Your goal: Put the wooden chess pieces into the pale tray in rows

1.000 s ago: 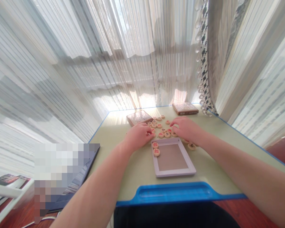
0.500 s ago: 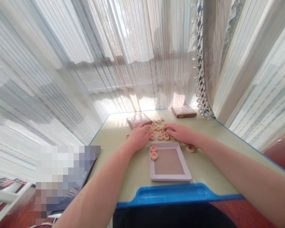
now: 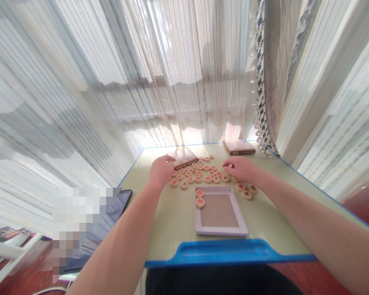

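Head view: walled tray fences 2 discs; right hand has a narrow gap; left hand, can't tell its grip.

- Bare table stretches left of the pale tray.
- Inside, only two discs obstruct, at the far left corner.
- Scattered discs crowd between left hand and right hand, a box behind them.

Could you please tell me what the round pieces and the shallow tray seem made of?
Round pieces: probably wood, possibly plastic, judging by their smooth, pale tan look.
Shallow tray: likely cardboard, perhaps plastic; matte, with thin pale sides and a dull brown bottom.
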The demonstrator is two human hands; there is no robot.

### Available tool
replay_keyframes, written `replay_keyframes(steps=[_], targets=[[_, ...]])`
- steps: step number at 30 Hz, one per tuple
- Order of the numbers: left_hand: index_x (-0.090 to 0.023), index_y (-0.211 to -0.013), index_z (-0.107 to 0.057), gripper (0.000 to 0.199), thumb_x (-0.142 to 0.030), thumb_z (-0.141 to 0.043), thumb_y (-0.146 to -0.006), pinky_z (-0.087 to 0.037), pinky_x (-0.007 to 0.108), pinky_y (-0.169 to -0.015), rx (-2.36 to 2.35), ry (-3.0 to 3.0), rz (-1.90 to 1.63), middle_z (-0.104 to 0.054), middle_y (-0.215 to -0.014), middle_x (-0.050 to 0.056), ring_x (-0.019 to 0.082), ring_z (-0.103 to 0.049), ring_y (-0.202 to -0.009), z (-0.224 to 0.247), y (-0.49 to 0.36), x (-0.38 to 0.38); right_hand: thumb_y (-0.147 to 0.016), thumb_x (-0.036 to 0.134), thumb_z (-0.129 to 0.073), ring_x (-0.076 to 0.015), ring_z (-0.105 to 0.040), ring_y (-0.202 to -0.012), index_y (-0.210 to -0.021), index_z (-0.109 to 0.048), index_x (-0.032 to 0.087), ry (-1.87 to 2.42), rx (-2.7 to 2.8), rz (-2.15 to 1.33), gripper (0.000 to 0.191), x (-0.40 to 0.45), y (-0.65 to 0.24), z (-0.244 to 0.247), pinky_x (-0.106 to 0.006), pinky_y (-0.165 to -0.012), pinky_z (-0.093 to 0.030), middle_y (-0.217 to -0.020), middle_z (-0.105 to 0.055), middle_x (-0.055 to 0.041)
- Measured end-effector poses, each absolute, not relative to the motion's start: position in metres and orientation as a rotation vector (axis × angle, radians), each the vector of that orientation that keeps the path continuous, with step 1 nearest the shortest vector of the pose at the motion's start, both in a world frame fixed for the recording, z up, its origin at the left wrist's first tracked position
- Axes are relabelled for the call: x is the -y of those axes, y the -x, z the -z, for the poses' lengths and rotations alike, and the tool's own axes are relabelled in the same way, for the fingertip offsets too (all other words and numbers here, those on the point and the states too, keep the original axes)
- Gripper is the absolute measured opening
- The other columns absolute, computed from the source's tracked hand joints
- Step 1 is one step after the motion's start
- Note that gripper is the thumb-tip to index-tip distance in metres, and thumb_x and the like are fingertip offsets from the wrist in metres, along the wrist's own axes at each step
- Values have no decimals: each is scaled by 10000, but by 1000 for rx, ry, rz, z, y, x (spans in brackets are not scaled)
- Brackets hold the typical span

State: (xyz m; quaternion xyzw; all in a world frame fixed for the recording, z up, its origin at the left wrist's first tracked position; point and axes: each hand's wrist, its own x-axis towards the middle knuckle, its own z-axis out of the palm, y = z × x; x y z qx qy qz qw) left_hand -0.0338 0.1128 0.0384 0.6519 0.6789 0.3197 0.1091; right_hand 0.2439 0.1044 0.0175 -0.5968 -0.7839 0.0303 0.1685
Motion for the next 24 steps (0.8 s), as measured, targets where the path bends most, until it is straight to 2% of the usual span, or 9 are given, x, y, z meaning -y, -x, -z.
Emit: replay_keyframes(steps=[5,7,11,19,24], targets=[[-212,-890,-663,300,-298,-460,-687,-445,361,-760,-2322,-2118,-468,-618,-1014,113,273,-570,-926,-49,29,-98,-757,216,-430,-172,-587,-799,-892,-682,197,1703,2282,-135,287,-103,-242,-18,-243,-693,-409,-908,-665,-50],[-205,-864,-656,319,-396,-470,-690,-452,360,-716,-2349,-2091,-274,-624,-995,119,286,-579,-904,-54,27,-92,-740,203,-446,-168,-592,-762,-885,-686,196,1756,2242,-181,281,-103,-242,-19,-238,-671,-408,-847,-672,-46],[-201,-849,-639,400,-518,-486,-660,-449,302,-633,-2229,-2083,-64,-661,-898,89,249,-603,-821,-63,23,-82,-714,239,-495,-153,-592,-629,-891,-679,193,1825,2120,-378,259,-103,-241,-22,-227,-576,-406,-677,-664,-23],[-204,-845,-643,308,-398,-542,-627,-433,260,-592,-2194,-2155,14,-669,-881,68,214,-603,-783,-59,18,-84,-692,261,-557,-165,-603,-785,-886,-678,192,1678,2110,-419,239,-101,-237,-19,-220,-660,-438,-843,-674,-39],[-213,-859,-644,288,-359,-554,-628,-434,245,-608,-2138,-2214,-53,-664,-892,48,193,-596,-771,-58,16,-82,-717,265,-526,-155,-599,-747,-868,-683,199,1716,2123,-400,228,-98,-235,-22,-216,-628,-420,-812,-674,-29]])
